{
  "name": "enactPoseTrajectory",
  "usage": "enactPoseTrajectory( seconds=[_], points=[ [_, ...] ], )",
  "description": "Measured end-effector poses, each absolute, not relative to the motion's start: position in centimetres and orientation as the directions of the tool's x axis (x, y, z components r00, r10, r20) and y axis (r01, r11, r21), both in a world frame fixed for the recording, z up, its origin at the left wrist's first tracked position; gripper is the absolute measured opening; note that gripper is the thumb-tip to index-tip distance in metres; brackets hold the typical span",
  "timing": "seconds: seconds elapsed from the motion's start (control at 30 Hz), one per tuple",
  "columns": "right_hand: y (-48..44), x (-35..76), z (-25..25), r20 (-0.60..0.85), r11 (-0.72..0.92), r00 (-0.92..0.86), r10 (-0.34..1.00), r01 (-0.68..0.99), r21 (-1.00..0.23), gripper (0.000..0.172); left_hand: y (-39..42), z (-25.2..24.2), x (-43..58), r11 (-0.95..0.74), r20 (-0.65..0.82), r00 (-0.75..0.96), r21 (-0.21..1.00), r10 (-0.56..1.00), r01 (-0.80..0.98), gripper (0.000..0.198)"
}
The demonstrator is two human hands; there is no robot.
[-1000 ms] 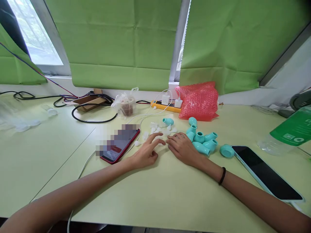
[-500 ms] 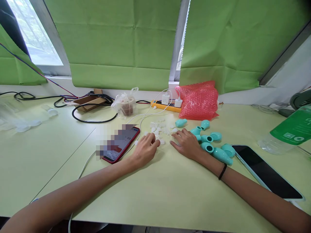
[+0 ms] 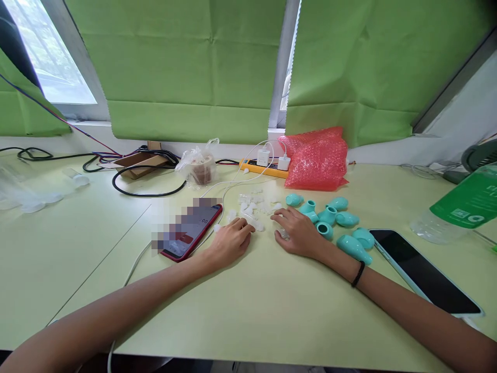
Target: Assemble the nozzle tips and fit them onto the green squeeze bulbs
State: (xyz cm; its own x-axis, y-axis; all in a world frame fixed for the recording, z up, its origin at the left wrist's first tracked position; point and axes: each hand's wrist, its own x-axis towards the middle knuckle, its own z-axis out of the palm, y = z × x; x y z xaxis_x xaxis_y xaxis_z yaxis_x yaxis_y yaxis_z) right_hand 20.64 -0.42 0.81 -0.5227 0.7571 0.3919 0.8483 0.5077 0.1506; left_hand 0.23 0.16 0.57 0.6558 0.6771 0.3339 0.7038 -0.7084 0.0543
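My left hand [image 3: 230, 241] rests on the pale green table [image 3: 248, 305] with its fingers curled in, beside a scatter of small white plastic pieces [image 3: 253, 205]; what the fingers cover is hidden. My right hand [image 3: 298, 234] lies a little to the right, fingers bent over a small clear piece [image 3: 284, 234]. Several teal plastic fittings [image 3: 330, 215] lie loose just right of that hand. A red-cased phone [image 3: 190, 231] sits left of my left hand.
A dark tablet [image 3: 423, 272] lies at the right, with a green-labelled bottle [image 3: 462, 207] beyond it. At the back are red bubble wrap [image 3: 316, 158], a yellow power strip [image 3: 264, 168] with chargers, a plastic bag [image 3: 199, 165], black cables [image 3: 143, 178] and a cardboard box.
Both hands drew back slightly toward me and curled tighter. The teal fittings, bunched a second ago, now lie spread out to the right.
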Motion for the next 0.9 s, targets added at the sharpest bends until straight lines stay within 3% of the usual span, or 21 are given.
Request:
enactPoseTrajectory(
  seconds=[0.1, 0.17, 0.27, 0.4, 0.63, 0.77, 0.9],
  points=[
    [-0.6, 20.2, 0.8, 0.383, 0.349, -0.409, 0.828, 0.911, 0.22, 0.026, 0.4, 0.3, 0.1, -0.736, 0.363, 0.662, 0.114, 0.656, 0.668, 0.026],
    [-0.5, 20.4, 0.7, 0.362, 0.326, -0.398, 0.843, 0.913, 0.247, 0.025, 0.6, 0.1, 0.1, -0.749, 0.381, 0.66, 0.156, 0.647, 0.644, 0.026],
    [0.0, 21.0, 0.6, 0.349, 0.474, -0.528, 0.774, 0.849, 0.233, 0.025, 0.8, 0.1, 0.1, -0.784, 0.399, 0.682, 0.202, 0.613, 0.587, 0.023],
    [0.2, 21.5, 0.1, 0.434, 0.677, -0.651, 0.623, 0.727, 0.119, 0.024, 1.1, 0.1, 0.0, -0.832, 0.418, 0.72, 0.248, 0.554, 0.497, 0.023],
    [-0.7, 20.5, -0.5, 0.481, 0.824, -0.715, 0.507, 0.565, -0.028, 0.022, 0.9, -0.1, -0.1, -0.81, 0.423, 0.693, 0.248, 0.584, 0.531, 0.021],
    [-0.9, 20.1, 0.0, 0.422, 0.783, -0.707, 0.568, 0.621, -0.014, 0.025, 0.9, -0.2, -0.1, -0.787, 0.439, 0.658, 0.259, 0.612, 0.559, 0.022],
    [-1.1, 19.9, 0.4, 0.386, 0.583, -0.567, 0.728, 0.808, 0.086, 0.031, 0.8, -0.1, -0.1, -0.777, 0.49, 0.608, 0.305, 0.624, 0.551, 0.022]
  ],
)
